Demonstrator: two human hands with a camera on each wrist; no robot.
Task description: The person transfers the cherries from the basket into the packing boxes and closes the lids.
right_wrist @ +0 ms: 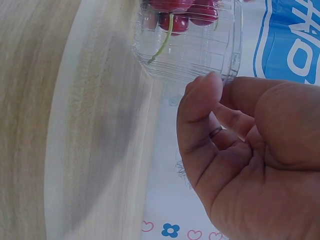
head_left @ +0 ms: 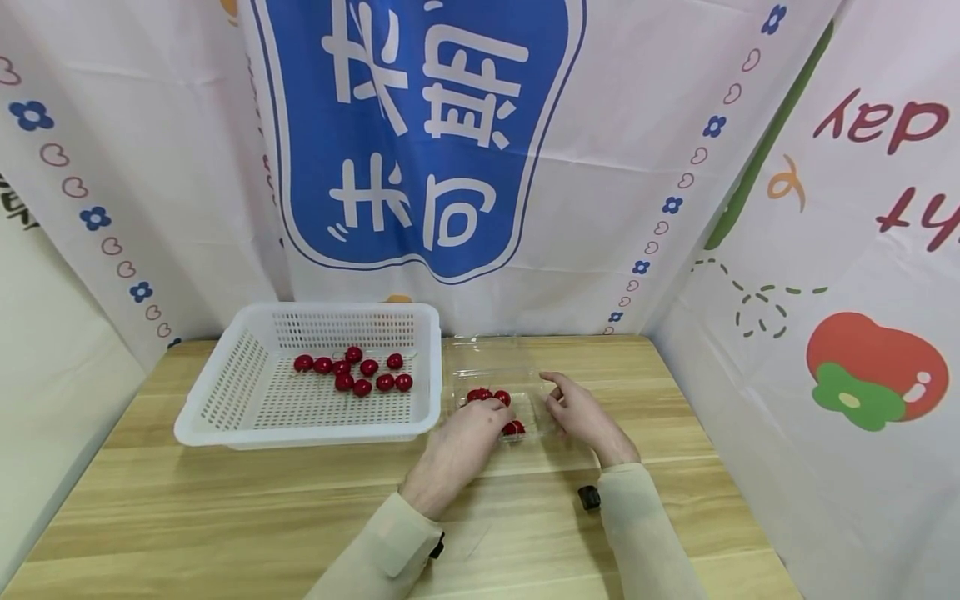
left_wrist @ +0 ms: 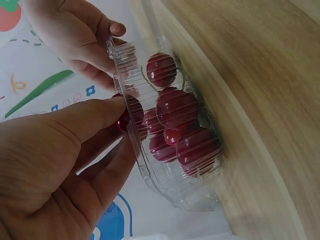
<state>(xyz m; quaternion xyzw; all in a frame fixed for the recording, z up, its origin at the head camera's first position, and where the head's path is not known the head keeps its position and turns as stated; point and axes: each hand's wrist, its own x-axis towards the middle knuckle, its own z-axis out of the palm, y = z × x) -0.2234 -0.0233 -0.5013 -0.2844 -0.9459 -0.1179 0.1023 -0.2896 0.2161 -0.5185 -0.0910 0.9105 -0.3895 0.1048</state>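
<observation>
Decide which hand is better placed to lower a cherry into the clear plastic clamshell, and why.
Probably the left hand: it pinches a cherry at the open top of the clear plastic clamshell; the right hand, at the clamshell's edge, shows no cherry.

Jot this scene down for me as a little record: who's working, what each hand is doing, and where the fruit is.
Worker: a person, bare hands, pale sleeves
Left hand: pinches a cherry at the mouth of the clear box
Right hand: thumb and finger hold the box's rim
Fruit in box: several cherries, some with green stems
Fruit in white basket: about ten loose cherries
Basket position: left of the box
Surface: wood-grain table
Backdrop: printed white cloth
</observation>
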